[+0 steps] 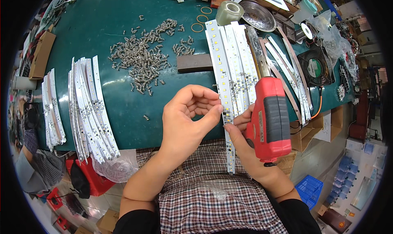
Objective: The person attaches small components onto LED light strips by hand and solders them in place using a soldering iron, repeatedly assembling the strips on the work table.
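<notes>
A long white LED strip board [219,62] slants across the table's front edge, its lower end over my lap. My left hand [190,115] is closed, thumb and forefinger pinching the board's left edge; whether a small part sits between them is hidden. My right hand [241,137] steadies the same board with thumb and fingertip, and is closed around a red-and-black soldering gun [272,119], its metal barrel pointing away from me. More LED strip boards [241,53] lie just right of the held one. Beyond my left hand spreads a pile of small metal connectors [143,53].
Bundles of LED boards [88,107] lie at the left. A dark bar [194,63] rests under the boards. Tape roll [230,12], metal dish [258,16], rubber bands [197,27], solder spool [303,32] and black fan [314,67] crowd the far and right side.
</notes>
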`<act>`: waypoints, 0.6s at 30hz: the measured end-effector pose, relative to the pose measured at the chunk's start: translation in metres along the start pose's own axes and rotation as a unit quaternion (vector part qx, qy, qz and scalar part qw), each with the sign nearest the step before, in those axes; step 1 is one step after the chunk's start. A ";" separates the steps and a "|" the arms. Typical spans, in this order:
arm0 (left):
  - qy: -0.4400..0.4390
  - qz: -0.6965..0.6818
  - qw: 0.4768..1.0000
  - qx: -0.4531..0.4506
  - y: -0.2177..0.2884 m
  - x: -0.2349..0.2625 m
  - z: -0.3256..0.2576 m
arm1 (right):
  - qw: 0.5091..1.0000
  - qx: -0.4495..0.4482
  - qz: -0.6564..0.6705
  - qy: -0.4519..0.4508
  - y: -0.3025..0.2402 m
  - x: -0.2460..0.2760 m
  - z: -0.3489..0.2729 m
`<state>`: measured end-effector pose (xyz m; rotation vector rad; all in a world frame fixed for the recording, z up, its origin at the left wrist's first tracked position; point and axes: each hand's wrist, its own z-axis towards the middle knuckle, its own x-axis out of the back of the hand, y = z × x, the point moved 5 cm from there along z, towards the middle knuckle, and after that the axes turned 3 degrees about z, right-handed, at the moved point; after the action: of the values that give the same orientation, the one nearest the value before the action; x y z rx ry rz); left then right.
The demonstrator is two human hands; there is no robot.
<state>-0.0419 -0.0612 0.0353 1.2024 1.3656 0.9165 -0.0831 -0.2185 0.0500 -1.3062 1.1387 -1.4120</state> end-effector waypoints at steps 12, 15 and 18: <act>-0.032 -0.042 0.995 0.087 -0.013 0.007 0.012 | 1.000 -0.012 0.005 0.013 0.000 0.000 -0.002; 0.024 0.055 0.996 0.066 -0.024 0.026 0.029 | 1.000 -0.014 -0.008 0.021 -0.023 0.011 -0.007; 0.050 0.117 0.989 0.074 -0.031 0.034 0.037 | 0.992 -0.092 -0.037 -0.077 -0.039 0.019 -0.016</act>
<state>-0.0084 -0.0373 -0.0073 1.4691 1.4128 1.0663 -0.1005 -0.2287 0.0915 -1.5731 1.1461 -1.2570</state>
